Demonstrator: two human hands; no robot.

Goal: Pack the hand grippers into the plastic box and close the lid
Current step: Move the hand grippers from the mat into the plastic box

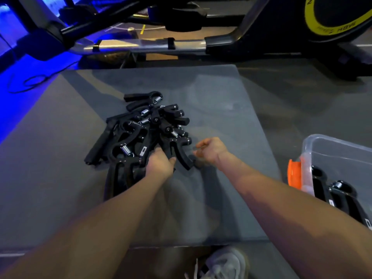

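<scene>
Left hand [160, 165] is down at the near edge of the pile, fingers curled round the handle of one hand gripper [177, 152], thumb on the near side, so it grips that piece. Right hand [211, 151] hangs just beside the same gripper, to its right, fingers loosely curled and holding nothing that I can see; some blur there, so whether a fingertip touches the handle cannot be told.

The pile of hand grippers [138, 131] lies on a grey mat [211, 93], black handles and bright springs tangled over one another. Quite a number are left. The plastic box [340, 158] stands off the mat at the far right, well apart from the pile, with an orange latch [294, 174] on its near end. A few packed grippers [340, 196] already lie inside. No lid in sight.

Judgement: early in the packing, lifting the next piece. To do it well, draw the held gripper up and toward the body, not sideways, since its spring end sits under neighbours and may snag and drag them along. The free right hand could steady the pile or take a second one. Lay each flat, handles parallel to those already in, so the lid will shut later.

A pale shoe [223, 262] shows at the near edge; gym machine frame [141, 46] beyond the mat.
</scene>
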